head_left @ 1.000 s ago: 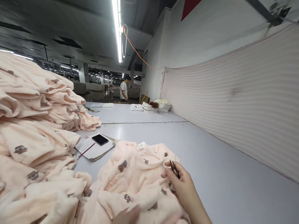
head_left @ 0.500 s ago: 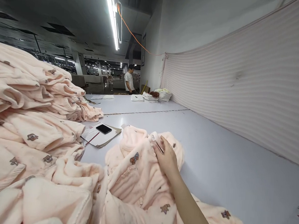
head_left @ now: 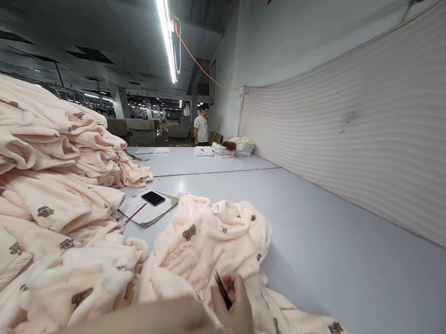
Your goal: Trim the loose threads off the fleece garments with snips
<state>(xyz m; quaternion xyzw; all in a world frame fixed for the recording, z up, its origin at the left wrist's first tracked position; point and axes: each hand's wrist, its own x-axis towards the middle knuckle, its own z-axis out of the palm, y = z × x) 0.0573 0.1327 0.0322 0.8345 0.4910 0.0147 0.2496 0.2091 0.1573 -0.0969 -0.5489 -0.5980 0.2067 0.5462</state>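
A pale pink fleece garment (head_left: 212, 236) with small brown bear prints and a white neck label lies crumpled on the grey table (head_left: 334, 252) in front of me. My right hand (head_left: 238, 312) is low over its near part, fingers closed round small dark thread snips (head_left: 222, 289) whose tips point up and left. My left forearm (head_left: 143, 322) crosses the bottom edge as a blur, reaching toward the right hand. Its fingers are smeared and I cannot make them out.
A tall stack of the same pink garments (head_left: 39, 177) fills the left side. Beside it a black phone (head_left: 153, 198) and a red pen (head_left: 134, 214) lie on papers. Folded white cloth (head_left: 239, 147) and a person in a white shirt (head_left: 201, 128) are far back. Striped fabric (head_left: 359, 134) lines the right wall.
My right hand has pulled back from the garment's collar to its near part, still holding the snips. My left forearm has come into view along the bottom. The garment has spread flatter.
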